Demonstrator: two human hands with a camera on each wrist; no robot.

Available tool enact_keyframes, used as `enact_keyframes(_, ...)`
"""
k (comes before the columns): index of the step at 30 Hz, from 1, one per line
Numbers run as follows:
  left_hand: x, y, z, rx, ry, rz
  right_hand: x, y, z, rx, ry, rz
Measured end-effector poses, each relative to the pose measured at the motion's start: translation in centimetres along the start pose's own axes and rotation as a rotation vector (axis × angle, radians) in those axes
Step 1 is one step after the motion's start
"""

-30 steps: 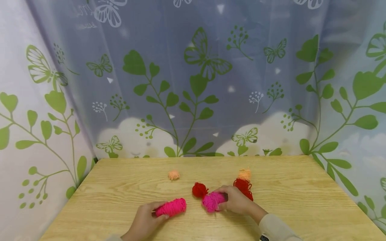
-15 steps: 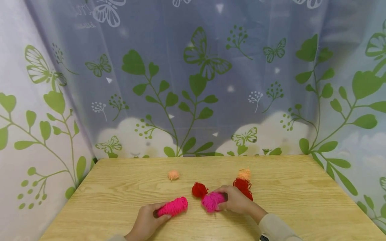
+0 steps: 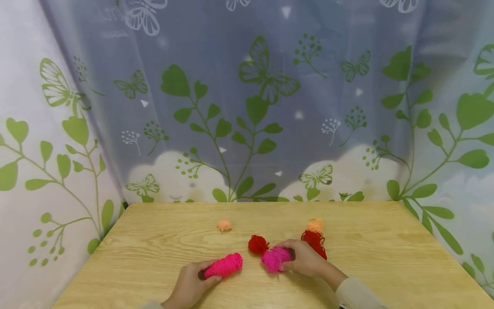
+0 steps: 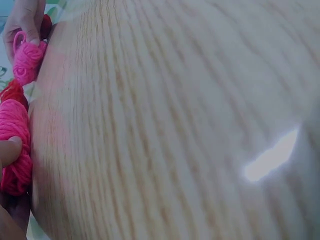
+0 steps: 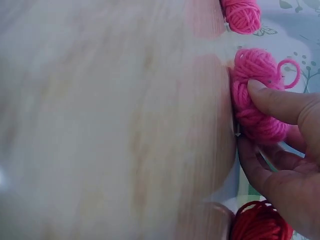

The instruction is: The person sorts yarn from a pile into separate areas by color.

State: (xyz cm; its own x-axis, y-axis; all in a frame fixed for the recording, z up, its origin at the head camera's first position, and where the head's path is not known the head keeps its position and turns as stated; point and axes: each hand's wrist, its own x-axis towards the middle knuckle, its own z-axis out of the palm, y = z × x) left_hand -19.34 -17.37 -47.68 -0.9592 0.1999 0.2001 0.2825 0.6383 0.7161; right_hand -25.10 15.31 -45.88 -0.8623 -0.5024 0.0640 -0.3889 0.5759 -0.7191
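- Left hand (image 3: pixel 191 285) grips the hot-pink skein (image 3: pixel 224 265) at its near end; its long axis runs up-right across the desk (image 3: pixel 386 257).
- Right hand (image 3: pixel 305 259) clasps the magenta bundle (image 3: pixel 275 259), just right of that skein's far tip, not touching.

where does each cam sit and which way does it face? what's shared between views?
Head: worn high, facing forward and down over the wooden table toward a leaf-print curtain; both hands and a sleeve show.
Left wrist: low beside the tabletop, looking along it; the left hand holds the hot-pink yarn roll.
Right wrist: low beside the tabletop, looking along it; the right hand keeps a grip on the pink yarn bundle.
Shared: all three views show both pink yarns.
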Motion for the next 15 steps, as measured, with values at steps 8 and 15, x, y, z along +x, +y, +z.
enact_keyframes(8,-0.1,-0.2,0.1,-0.018,-0.007,0.014,-1.0,-0.7,-0.4,0.026,0.007,0.017)
enact_keyframes(15,0.0,-0.4,0.1,-0.024,-0.012,0.001,-1.8,-1.5,-1.0,0.025,0.016,-0.043)
